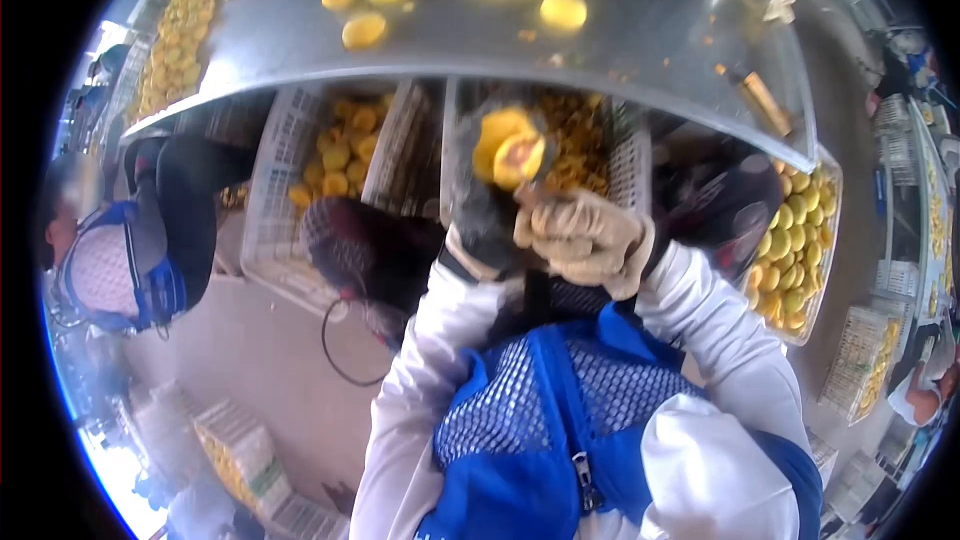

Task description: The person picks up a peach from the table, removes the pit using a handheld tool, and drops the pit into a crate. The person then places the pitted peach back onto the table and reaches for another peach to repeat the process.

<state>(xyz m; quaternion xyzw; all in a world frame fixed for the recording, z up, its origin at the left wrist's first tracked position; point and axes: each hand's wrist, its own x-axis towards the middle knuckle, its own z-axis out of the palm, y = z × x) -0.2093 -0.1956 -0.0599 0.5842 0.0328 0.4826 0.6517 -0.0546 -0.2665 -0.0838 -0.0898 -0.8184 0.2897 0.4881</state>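
My left hand [480,185], in a dark grey glove, holds a cut yellow peach [518,152] whose halves lie apart, with a reddish-brown pit area showing on the nearer one. Close beside it, my right hand [590,235] wears a beige glove and is closed, fingers curled. A small brownish bit sticks out toward the peach, too blurred to name. Both hands are over a white crate [628,155] that contains dark yellow-brown pieces [578,140]. On the metal table [460,45] above, several peach halves [563,10] lie scattered.
Left of my hands stands a white crate [275,160] of peaches; another crate of whole peaches [790,250] is at my right. A wooden-handled tool [765,103] lies by the table's right edge. A person in a blue-and-white cap [110,270] sits at left. More halves pile at the table's far left.
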